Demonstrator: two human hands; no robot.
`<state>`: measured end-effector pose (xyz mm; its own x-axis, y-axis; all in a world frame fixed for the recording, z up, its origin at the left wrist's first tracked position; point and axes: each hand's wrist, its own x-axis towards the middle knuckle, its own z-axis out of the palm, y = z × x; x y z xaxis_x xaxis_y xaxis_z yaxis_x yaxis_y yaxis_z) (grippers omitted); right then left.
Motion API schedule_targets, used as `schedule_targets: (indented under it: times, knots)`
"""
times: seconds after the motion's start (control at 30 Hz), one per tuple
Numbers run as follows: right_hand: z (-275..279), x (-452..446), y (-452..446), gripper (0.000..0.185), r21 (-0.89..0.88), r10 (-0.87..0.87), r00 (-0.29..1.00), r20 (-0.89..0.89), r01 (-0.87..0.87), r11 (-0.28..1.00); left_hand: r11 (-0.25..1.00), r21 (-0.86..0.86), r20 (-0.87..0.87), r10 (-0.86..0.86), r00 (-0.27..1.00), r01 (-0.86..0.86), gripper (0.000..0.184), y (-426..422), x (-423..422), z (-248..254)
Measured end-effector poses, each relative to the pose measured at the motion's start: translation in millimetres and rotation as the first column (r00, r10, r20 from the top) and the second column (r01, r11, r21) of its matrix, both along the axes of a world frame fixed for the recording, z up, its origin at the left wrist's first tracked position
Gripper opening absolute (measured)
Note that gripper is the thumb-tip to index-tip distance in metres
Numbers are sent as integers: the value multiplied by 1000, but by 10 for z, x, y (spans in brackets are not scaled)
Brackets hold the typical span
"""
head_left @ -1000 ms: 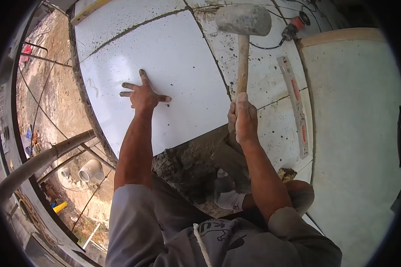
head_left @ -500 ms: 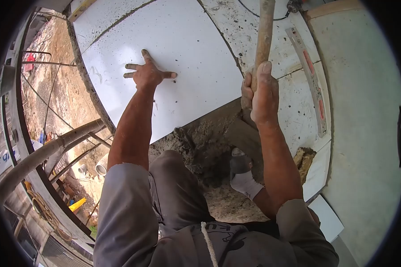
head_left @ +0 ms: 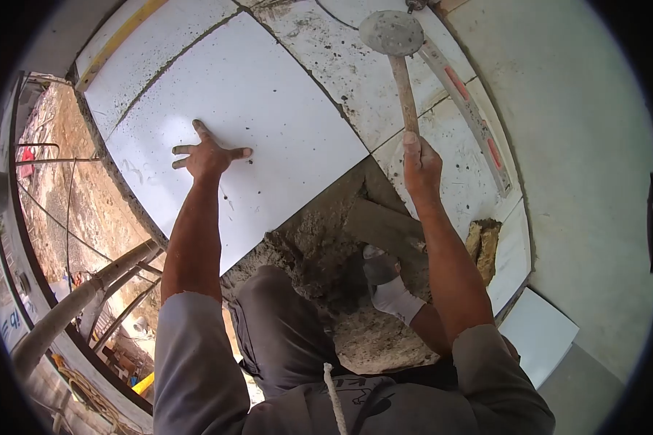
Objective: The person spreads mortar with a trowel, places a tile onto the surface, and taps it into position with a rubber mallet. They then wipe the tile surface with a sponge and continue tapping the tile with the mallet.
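Observation:
My left hand (head_left: 207,155) lies with fingers spread on a large white tile (head_left: 283,109) dotted with dark specks. Wrapped around the wooden handle of a mallet (head_left: 392,33) is my right hand (head_left: 422,167). The mallet's grey, dusty head shows above the tiles at the top right, apart from my left hand. Wet grey mortar (head_left: 326,225) lies along the near edge of the tile, by my knee and foot.
A spirit level (head_left: 471,119) rests on dirty laid tiles along the pale wall (head_left: 588,181). At the upper left lies a yellow bar (head_left: 120,43). Metal pipes (head_left: 87,297) and a drop are on the left. A loose white tile (head_left: 538,335) sits lower right.
The mallet's head has come into view as my right hand changed the handle's angle. My left hand stays spread on the same spot of the tile, while the whole view has shifted.

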<state>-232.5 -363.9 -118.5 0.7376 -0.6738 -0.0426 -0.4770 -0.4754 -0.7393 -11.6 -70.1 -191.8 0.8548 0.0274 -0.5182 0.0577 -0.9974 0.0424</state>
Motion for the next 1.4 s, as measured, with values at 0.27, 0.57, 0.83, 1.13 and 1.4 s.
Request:
schedule_targets:
  times: [0.27,0.57,0.83,1.13,1.4]
  knots:
    - [-805,-916,-635,52,-331,-278,831,-482,121,936,999,42,2,1,1000,-1,143,-35,-2,22]
    - [-218,-2060,113,43,55,325,502,-802,-479,876,998,45,55,-53,997,50,139,38,13,-101]
    - [786,-1534,-72,37,142,404,489,-773,-487,862,997,-27,98,-75,992,78,139,106,52,-315]
    - [584,406,1442,53,404,741,-229,-632,-913,62,998,-23,161,-60,985,64,141,113,-12,-265]
    - [317,973,1797,46,438,613,-337,-715,-899,16,998,-44,201,-32,979,42,140,108,-60,-230]
